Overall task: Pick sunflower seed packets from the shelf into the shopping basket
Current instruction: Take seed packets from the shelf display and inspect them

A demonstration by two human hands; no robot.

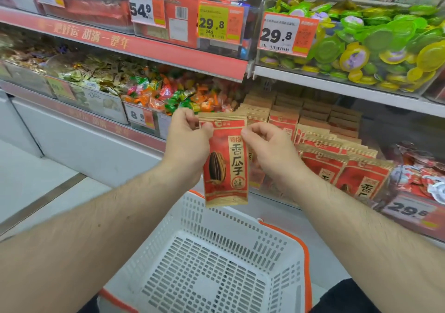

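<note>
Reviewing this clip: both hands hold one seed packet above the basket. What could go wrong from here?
1. The left hand and right hand pinch the sunflower seed packet only near its top corners, so it may slip early.
2. The packet hangs over the far rim of the white shopping basket, not its middle; released there, it might catch the rim or fall outside.
3. The shelved seed packets lean forward beside the right hand; another reach might topple some.

The shopping basket [240, 235] is cut off by the bottom edge. The held seed packet [227, 165] hides the packets behind it. Small print on the price tags [286, 34] is too blurred to read.
</note>
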